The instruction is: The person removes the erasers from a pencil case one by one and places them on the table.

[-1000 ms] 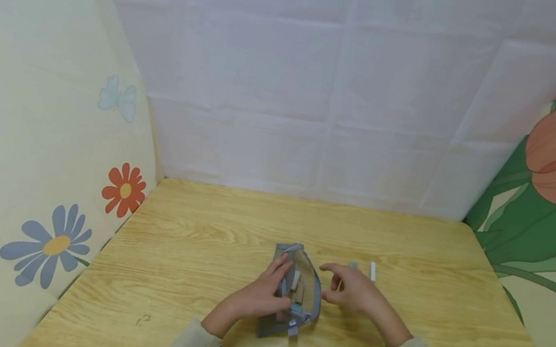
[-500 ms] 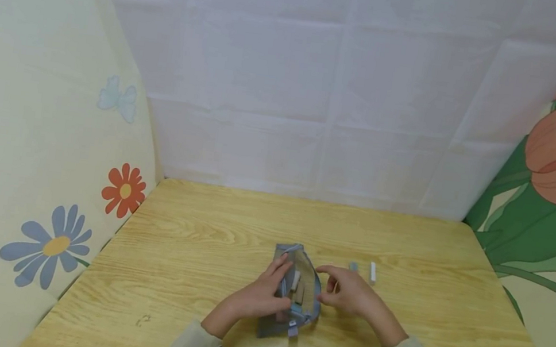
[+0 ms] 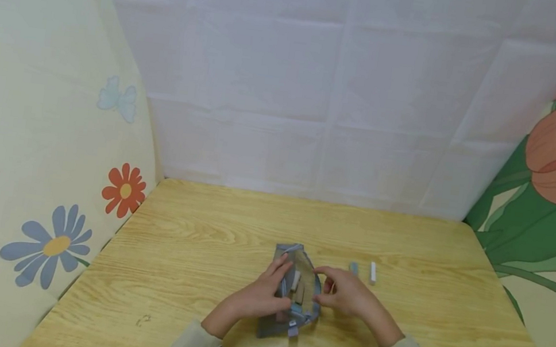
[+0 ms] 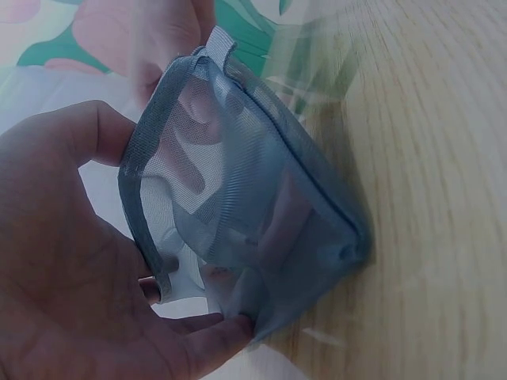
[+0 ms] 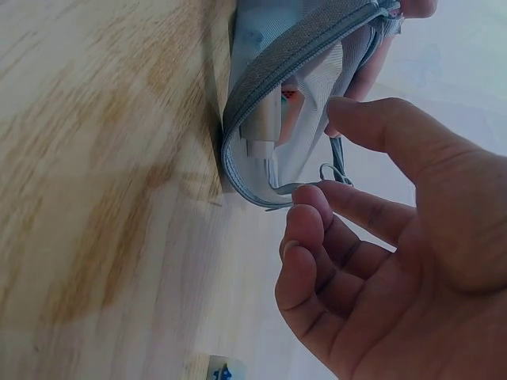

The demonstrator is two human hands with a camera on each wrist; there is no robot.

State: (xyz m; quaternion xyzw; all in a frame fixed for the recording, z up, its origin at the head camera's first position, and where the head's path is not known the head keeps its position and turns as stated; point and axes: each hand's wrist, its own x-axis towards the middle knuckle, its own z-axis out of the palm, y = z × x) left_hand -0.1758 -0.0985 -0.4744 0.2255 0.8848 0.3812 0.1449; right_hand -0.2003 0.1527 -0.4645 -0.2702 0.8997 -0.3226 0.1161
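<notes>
A blue-grey mesh zip pouch (image 3: 267,325) lies on the table with its mouth spread. My left hand (image 3: 253,297) holds its left side; in the left wrist view, thumb and fingers are bent about the mesh pouch (image 4: 261,190). Inside are several small pieces, among them a pale stick (image 3: 296,280) and a brown piece (image 3: 299,293). Close to the right rim is my right hand (image 3: 347,291), thumb and index apart. In the right wrist view its index fingertip is right at the zip edge (image 5: 245,178), with the other fingers loosely curled.
Beyond the right hand, a small blue-grey block (image 3: 354,268) and a white stick (image 3: 373,273) lie on the wooden table (image 3: 198,233). A white cloth (image 3: 265,108) hangs behind, and printed flower sheets (image 3: 53,140) flank the sides.
My right hand has moved slightly left, up to the pouch's rim, uncovering more of the blue-grey block. The left hand and pouch have stayed in place.
</notes>
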